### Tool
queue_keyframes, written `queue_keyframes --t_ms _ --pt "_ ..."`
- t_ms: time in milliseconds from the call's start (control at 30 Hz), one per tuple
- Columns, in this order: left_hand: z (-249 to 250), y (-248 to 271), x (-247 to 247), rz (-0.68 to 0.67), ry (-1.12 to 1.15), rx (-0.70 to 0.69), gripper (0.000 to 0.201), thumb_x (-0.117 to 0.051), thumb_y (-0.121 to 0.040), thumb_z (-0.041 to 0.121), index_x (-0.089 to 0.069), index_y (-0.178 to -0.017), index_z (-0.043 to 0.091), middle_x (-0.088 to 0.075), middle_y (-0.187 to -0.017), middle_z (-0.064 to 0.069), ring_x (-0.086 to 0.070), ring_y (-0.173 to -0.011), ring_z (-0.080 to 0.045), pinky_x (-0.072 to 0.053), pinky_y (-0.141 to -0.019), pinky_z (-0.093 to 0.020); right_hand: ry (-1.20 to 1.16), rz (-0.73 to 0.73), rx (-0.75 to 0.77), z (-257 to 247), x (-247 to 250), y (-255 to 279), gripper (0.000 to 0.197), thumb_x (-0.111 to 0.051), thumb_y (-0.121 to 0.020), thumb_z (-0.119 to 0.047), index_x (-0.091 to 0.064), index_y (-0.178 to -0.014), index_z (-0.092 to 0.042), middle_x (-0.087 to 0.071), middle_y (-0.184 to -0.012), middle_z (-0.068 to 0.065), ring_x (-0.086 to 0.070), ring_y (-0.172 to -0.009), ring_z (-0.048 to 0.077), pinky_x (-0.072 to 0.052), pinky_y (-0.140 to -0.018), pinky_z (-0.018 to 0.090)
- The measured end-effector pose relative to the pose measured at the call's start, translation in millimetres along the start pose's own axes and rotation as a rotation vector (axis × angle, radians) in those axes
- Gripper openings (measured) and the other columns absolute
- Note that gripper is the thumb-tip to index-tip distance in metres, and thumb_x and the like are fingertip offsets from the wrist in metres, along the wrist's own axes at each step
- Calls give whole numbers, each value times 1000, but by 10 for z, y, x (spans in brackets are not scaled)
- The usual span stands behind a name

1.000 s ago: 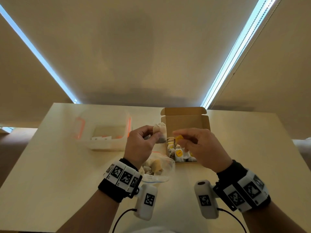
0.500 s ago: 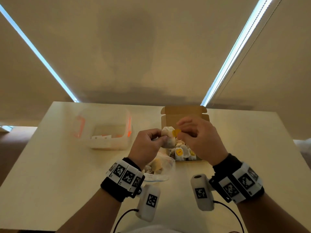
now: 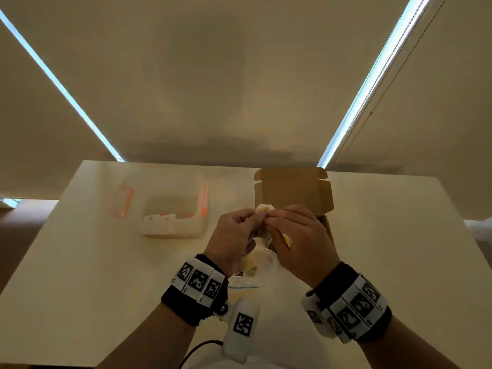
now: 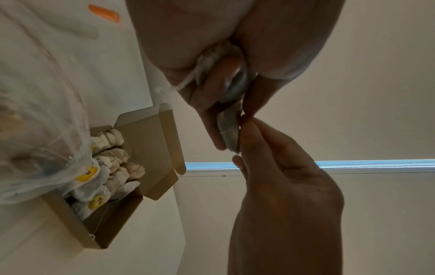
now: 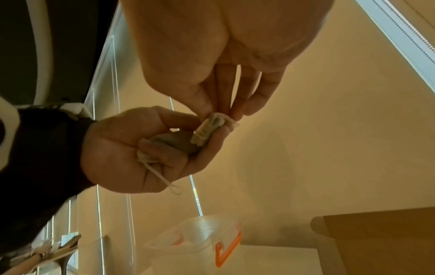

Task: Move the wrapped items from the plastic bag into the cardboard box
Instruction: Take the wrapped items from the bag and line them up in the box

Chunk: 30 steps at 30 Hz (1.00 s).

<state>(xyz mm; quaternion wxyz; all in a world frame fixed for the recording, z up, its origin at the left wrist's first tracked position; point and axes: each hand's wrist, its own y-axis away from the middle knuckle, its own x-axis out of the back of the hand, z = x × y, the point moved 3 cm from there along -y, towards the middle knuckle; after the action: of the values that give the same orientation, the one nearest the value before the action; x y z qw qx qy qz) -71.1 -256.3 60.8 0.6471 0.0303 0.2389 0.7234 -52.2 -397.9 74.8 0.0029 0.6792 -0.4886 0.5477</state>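
My left hand [image 3: 249, 221] holds a small paper-wrapped item [image 3: 262, 210] between thumb and fingers, above the front of the open cardboard box [image 3: 292, 191]. My right hand [image 3: 278, 219] pinches the top end of that same wrapped item [image 5: 208, 128]. A second wrapped bundle [image 5: 174, 143] with a string loop sits under the curled fingers of the left hand [image 5: 150, 148]. Several wrapped items [image 4: 113, 163], some with yellow stickers, lie in the box [image 4: 150, 148]. The clear plastic bag [image 3: 262, 265] lies on the table below my hands, with more items inside.
A clear plastic container [image 3: 173, 209] with orange clips stands at the back left of the pale table [image 3: 80, 262]. The box lid [image 3: 292, 182] stands upright behind my hands. Closed blinds hang beyond the table's far edge.
My right hand has moved left to meet the left hand and now pinches the wrapped item it holds. Both hands have risen slightly over the box's front.
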Motion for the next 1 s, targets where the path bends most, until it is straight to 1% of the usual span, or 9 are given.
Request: queue_keyframes --t_ms 67,133,233,333,467,533,700,867,1000 --pt "-5 -15 16 15 -11 -7 25 -56 -98 13 -72 -78 9 -46 -60 -11 -22 -39 -11 -17 -37 -22 -76 41 -83 17 38 7 23 -57 -92 -26 -75 -98 -12 -72 -98 -8 -61 -90 5 -46 -85 12" --pt "-28 -50 40 52 -31 -17 22 -58 -97 13 -73 -80 10 -49 -62 -12 -20 -39 -10 -15 -39 -24 -203 132 -319 90 91 18 15 -62 -91 -28 -71 -98 -18 -67 -93 -17 -61 -81 -1 -47 -74 7" --pt "-40 -76 15 85 -87 -75 16 -62 -94 15 -76 -86 10 -59 -69 -14 -27 -43 -14 -20 -38 -21 -480 -15 -702 209 20 20 20 -72 -89 -27 -68 -106 -18 -70 -95 -12 -67 -86 2 -53 -73 12" --pt "-47 -81 -20 94 -196 -171 13 -63 -93 10 -76 -92 7 -66 -66 -1 -46 -40 0 -35 -43 -8 -634 -149 -822 250 -127 39 19 -68 -91 -25 -73 -109 -18 -75 -92 -5 -70 -84 8 -57 -75 22" --pt "-167 -152 20 147 -359 -211 11 -72 -87 13 -73 -93 22 -74 -83 3 -69 -76 -6 -54 -74 -22 -749 -92 -957 384 -270 177 10 -71 -89 -16 -78 -96 -16 -75 -80 -3 -68 -73 7 -54 -70 22" --pt "-236 -191 35 172 -416 -164 13 -75 -85 16 -68 -92 24 -74 -88 0 -71 -84 -12 -56 -78 -27 -791 -124 -1014 489 -289 240 7 -72 -88 -15 -78 -93 -16 -73 -76 -3 -64 -68 7 -52 -67 21" --pt "-329 -274 136 208 -329 30 7 -67 -91 17 -65 -97 14 -73 -87 -9 -73 -75 -25 -48 -56 -28 -500 37 -1264 1610 -222 545 9 -75 -84 -26 -76 -91 -21 -72 -82 -1 -64 -79 18 -52 -72 31" --pt "-361 -271 278 217 -251 119 9 -60 -96 12 -63 -99 3 -68 -81 -15 -66 -66 -24 -39 -41 -19 -26 -382 -1289 2324 -502 780 25 -70 -88 -33 -73 -110 -20 -70 -113 6 -62 -105 28 -48 -90 32" --pt "-373 -257 381 243 -232 133 10 -58 -96 7 -61 -100 -1 -65 -82 -19 -62 -67 -28 -33 -34 -14 117 -630 -1208 2461 -751 728 25 -64 -90 -39 -75 -100 -19 -69 -103 8 -63 -93 29 -51 -78 30"
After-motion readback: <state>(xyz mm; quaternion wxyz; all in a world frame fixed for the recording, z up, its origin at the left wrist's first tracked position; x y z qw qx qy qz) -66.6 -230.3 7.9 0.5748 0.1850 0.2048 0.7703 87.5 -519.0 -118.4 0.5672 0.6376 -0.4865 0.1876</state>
